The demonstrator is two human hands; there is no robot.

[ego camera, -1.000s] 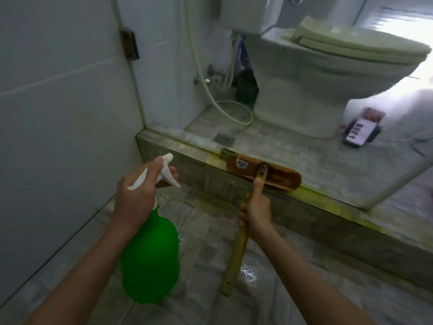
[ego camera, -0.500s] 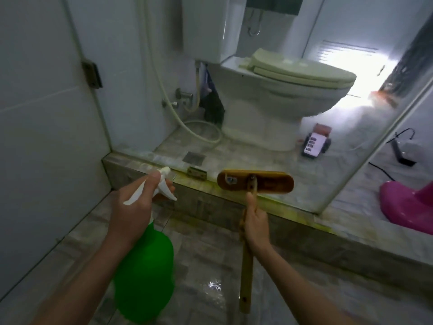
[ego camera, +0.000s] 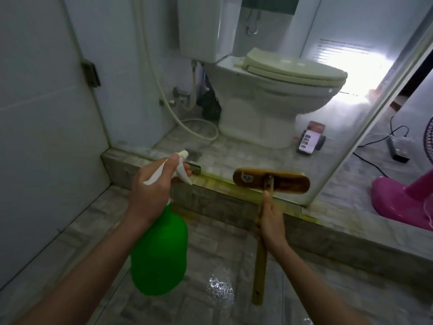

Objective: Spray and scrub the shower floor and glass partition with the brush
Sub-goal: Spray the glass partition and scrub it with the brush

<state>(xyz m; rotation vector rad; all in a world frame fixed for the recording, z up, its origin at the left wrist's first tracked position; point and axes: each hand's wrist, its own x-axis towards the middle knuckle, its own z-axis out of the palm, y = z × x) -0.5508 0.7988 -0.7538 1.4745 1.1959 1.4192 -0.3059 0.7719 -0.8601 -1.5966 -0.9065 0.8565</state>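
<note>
My left hand grips the white trigger head of a green spray bottle, nozzle aimed toward the stone curb. My right hand is closed around the wooden handle of a brush. The brush's flat wooden head lies level against the bottom of the glass partition, just above the yellow-stained curb. The grey tiled shower floor beneath my arms is wet, with a shiny patch between the bottle and the handle.
Behind the glass are a toilet, a white hose and a phone propped on the floor. A pink fan base and black cables lie at right. Tiled wall stands at left.
The view has tilted up and shifted, showing more of the toilet and the fan. The brush head has turned level and moved right along the base of the glass. Both grips are unchanged.
</note>
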